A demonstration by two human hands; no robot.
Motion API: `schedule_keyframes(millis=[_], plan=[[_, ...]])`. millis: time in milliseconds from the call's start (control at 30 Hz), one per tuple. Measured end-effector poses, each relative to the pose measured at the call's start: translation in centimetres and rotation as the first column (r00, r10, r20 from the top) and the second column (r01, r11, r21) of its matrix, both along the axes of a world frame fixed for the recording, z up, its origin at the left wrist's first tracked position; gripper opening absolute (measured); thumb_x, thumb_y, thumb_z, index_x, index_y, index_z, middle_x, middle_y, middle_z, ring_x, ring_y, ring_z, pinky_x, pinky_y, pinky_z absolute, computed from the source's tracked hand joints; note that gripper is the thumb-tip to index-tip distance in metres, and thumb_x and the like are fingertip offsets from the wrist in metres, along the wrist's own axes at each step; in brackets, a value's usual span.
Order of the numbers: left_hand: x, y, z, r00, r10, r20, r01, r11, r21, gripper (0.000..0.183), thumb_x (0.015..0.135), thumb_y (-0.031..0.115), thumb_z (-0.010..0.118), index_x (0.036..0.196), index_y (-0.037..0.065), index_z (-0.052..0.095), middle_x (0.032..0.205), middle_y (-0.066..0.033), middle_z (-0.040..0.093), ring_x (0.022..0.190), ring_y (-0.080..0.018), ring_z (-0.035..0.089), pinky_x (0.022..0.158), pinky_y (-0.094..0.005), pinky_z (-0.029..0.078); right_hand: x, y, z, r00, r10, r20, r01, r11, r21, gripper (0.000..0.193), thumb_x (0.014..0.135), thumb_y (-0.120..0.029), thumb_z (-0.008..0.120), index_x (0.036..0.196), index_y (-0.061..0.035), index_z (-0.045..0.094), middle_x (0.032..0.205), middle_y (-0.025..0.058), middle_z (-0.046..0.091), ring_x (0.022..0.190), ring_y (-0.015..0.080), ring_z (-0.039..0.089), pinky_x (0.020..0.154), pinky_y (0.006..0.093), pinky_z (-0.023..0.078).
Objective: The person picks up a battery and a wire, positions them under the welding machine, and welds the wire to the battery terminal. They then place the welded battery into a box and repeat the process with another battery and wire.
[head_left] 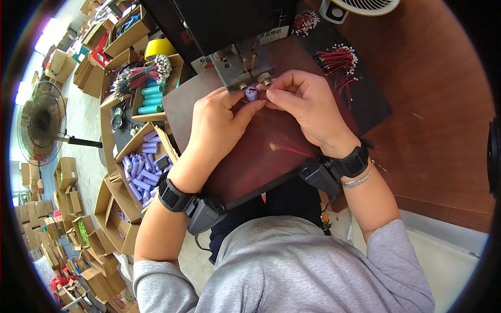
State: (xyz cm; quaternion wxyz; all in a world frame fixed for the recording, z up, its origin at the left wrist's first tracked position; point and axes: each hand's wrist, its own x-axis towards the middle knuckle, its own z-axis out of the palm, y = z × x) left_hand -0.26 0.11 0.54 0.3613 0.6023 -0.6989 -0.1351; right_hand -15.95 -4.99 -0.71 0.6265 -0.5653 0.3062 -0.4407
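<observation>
1. Left hand (pixel 216 120) held a purple cell (pixel 251 94) between its fingertips.
2. Right hand (pixel 315 107) pinched narrowly beside it, contents unclear.
3. Cell sat beneath the machine (pixel 229 31), well in from the worktop's (pixel 433 130) near edge.

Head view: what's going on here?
The person's left hand holds a purple cell at the metal head of a black machine. The right hand is close beside it; whether it pinches anything is too small to tell. More purple cells lie in a cardboard box at left; red wires lie at right.

A workshop, shown by its bench machine (pixel 229 31), wire bundles (pixel 336 58) and stacked cartons (pixel 39 211).
</observation>
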Motion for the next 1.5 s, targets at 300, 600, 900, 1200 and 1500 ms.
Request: schedule_keyframes(millis=[300, 600, 900, 1200, 1500], plan=[[-0.2, -0.3, -0.5, 0.999, 0.019, -0.025, -0.020, 0.998, -0.054, 0.022, 0.072, 0.017, 0.067, 0.091, 0.008, 0.066, 0.075, -0.0121, 0.061, 0.068, -0.0285, 0.059, 0.061, -0.0334, 0.047, 0.4, 0.1, -0.3, 0.993, -0.082, -0.089, 0.072, 0.991, -0.109, 0.013, 0.074, -0.009, 0.063, 0.078, 0.0029, 0.060, 0.073, 0.0038, 0.062, 0.065, 0.0066, 0.056, 0.056, 0.0213, 0.046], [-0.3, -0.4, -0.7, 0.997, 0.037, -0.074, -0.042, 0.997, -0.064, 0.019, 0.071, 0.017, 0.067, 0.088, 0.009, 0.067, 0.071, -0.0106, 0.061, 0.065, -0.0265, 0.060, 0.058, -0.0324, 0.047, 0.5, 0.7, 0.9, 0.996, -0.067, -0.058, 0.068, 0.998, 0.009, 0.012, 0.072, -0.005, 0.061, 0.077, 0.0054, 0.059, 0.077, 0.0088, 0.064, 0.068, 0.0081, 0.059, 0.061, 0.0216, 0.048], [-0.2, -0.5, -0.6, 0.997, 0.031, -0.070, -0.035, 0.998, -0.061, 0.018, 0.071, 0.018, 0.067, 0.087, 0.009, 0.067, 0.072, -0.0111, 0.062, 0.067, -0.0265, 0.060, 0.059, -0.0319, 0.047, 0.7, 0.5, -0.2, 0.990, -0.125, -0.072, 0.116, 0.987, -0.112, 0.012, 0.071, -0.006, 0.062, 0.076, 0.0050, 0.059, 0.073, 0.0076, 0.063, 0.067, 0.0079, 0.059, 0.060, 0.0219, 0.048], [0.2, -0.5, -0.7, 0.992, 0.040, -0.116, -0.043, 0.999, -0.022, 0.019, 0.070, 0.017, 0.068, 0.087, 0.008, 0.067, 0.076, -0.0117, 0.062, 0.069, -0.0289, 0.060, 0.061, -0.0328, 0.047, 0.6, 0.8, 0.7, 0.990, -0.115, -0.083, 0.108, 0.990, -0.086, 0.013, 0.071, -0.008, 0.063, 0.075, 0.0045, 0.058, 0.071, 0.0065, 0.062, 0.065, 0.0069, 0.058, 0.058, 0.0210, 0.046], [0.4, -0.6, -0.6, 1.000, 0.025, -0.017, -0.025, 0.999, -0.021, 0.020, 0.070, 0.018, 0.068, 0.086, 0.007, 0.068, 0.075, -0.0116, 0.062, 0.069, -0.0281, 0.061, 0.061, -0.0333, 0.047, 0.6, 0.8, 0.6, 0.989, -0.105, -0.107, 0.095, 0.991, -0.096, 0.013, 0.072, -0.006, 0.062, 0.076, 0.0051, 0.059, 0.072, 0.0069, 0.062, 0.068, 0.0073, 0.058, 0.060, 0.0213, 0.048]])
